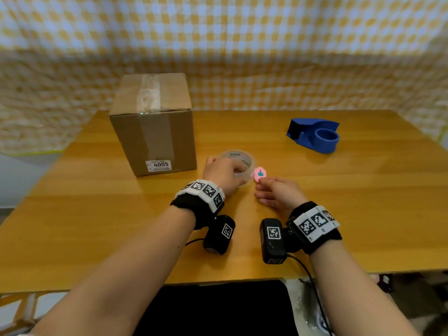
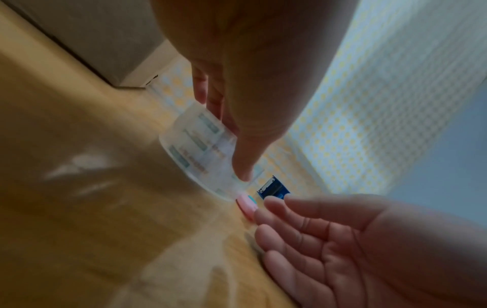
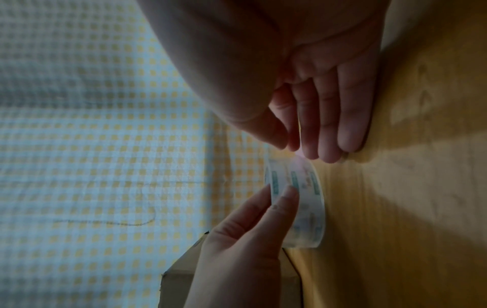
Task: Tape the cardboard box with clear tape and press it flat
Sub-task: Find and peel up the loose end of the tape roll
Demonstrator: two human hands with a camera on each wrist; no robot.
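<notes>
- Head view: the cardboard box [image 1: 154, 122] sits closed on the wooden surface [image 1: 315, 202], with a strip of clear tape already across its top and down the front. The tape roll [image 1: 238, 163] lies flat just right of the box, and the left hand [image 1: 224, 174] curls round its rim. The right hand [image 1: 278, 195] has loose, nearly straight fingers, tips at a little pink cutter [image 1: 260, 175]. The blue dispenser [image 1: 315, 135] sits well apart, back right.
- Left wrist view: blurry, but thumb and fingers do pinch the roll [image 2: 200, 154]; the right hand [image 2: 355, 246] is spread, holding nothing.
- Right wrist view: dim, same story; the roll [image 3: 300, 200] rests on the surface.
- My guess: the roll's light, stiff and slick, so grab it through the core and outer rim. The box looks rigid; press along the seam.
</notes>
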